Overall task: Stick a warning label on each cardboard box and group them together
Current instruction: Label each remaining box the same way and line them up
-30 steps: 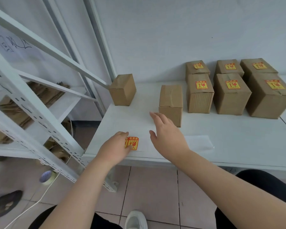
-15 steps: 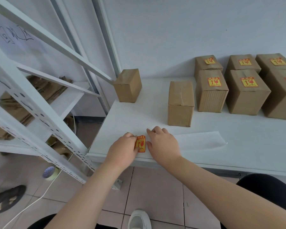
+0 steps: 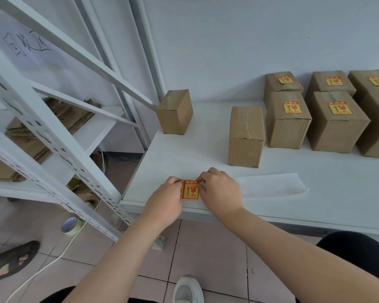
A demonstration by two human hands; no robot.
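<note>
A red and yellow warning label (image 3: 190,190) lies near the front edge of the white table (image 3: 206,154). My left hand (image 3: 165,199) pinches its left edge and my right hand (image 3: 219,192) pinches its top right corner. Two plain cardboard boxes stand without labels: one (image 3: 246,136) just behind my hands, one (image 3: 175,111) at the table's back left corner. Several labelled boxes (image 3: 288,119) are grouped at the back right.
A strip of white backing paper (image 3: 271,184) lies on the table to the right of my hands. A white metal shelf rack (image 3: 53,136) with flattened cardboard stands at the left. On the floor are a tape roll (image 3: 71,225) and a white cable.
My right hand came back from near the unlabelled box to the label. Both hands now pinch the label, which has turned to face upward between them.
</note>
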